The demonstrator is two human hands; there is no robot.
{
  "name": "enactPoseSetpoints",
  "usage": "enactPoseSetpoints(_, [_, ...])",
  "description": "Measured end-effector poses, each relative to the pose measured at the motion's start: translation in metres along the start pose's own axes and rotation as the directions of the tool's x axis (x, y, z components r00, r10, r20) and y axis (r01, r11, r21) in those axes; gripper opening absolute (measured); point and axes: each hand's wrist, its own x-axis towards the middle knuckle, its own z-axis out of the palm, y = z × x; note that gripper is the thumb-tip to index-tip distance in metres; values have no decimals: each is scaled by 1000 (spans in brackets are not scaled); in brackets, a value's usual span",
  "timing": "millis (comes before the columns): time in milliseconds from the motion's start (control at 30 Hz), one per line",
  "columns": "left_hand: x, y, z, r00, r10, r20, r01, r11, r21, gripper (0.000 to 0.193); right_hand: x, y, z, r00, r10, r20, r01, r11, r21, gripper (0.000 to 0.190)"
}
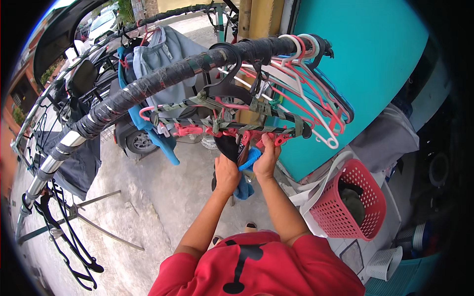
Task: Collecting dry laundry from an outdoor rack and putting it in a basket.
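A black hanger (237,90) bound with green strips hangs from a tape-wrapped metal rail (174,76). Red-pink clothespins (189,130) line its lower bar. Beneath the bar, my left hand (226,174) grips a black cloth garment (227,148) with pale lettering on its band. My right hand (267,157) has its thumb and fingers on a red-pink clothespin (267,140) at the bar's right part. Bright blue cloth (252,157) shows between the two hands, and a darker blue cloth (244,188) hangs below; how they are held is partly hidden.
Several plastic hangers (303,88) crowd the rail's right end beside a teal panel (363,74). Grey shorts (159,55) hang behind the rail. A red perforated basket (348,199) holding dark cloth sits on a white chair (309,201) at right. Rack legs (76,211) spread at left.
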Motion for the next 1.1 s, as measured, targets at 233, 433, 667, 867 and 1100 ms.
enactPoseSetpoints(233, [-7,21,-1,1000,-9,-14,9,999,-46,41,-13,-1,18,895,-207,394,344,883,-318,34])
enactPoseSetpoints(433, [-16,3,9,998,-24,57,20,998,58,33,1,2,17,995,-88,-51,85,994,-70,15])
enactPoseSetpoints(667, [-25,5,13,999,-7,48,8,1000,-7,42,1,8,22,944,-79,320,119,987,-108,21])
enactPoseSetpoints(867, [-25,2,8,999,5,52,-7,999,36,33,2,3,26,965,-88,246,171,924,-341,14])
enactPoseSetpoints(1100, [-43,-10,7,999,-18,44,18,1000,-10,49,-7,4,32,903,28,429,103,955,-279,17])
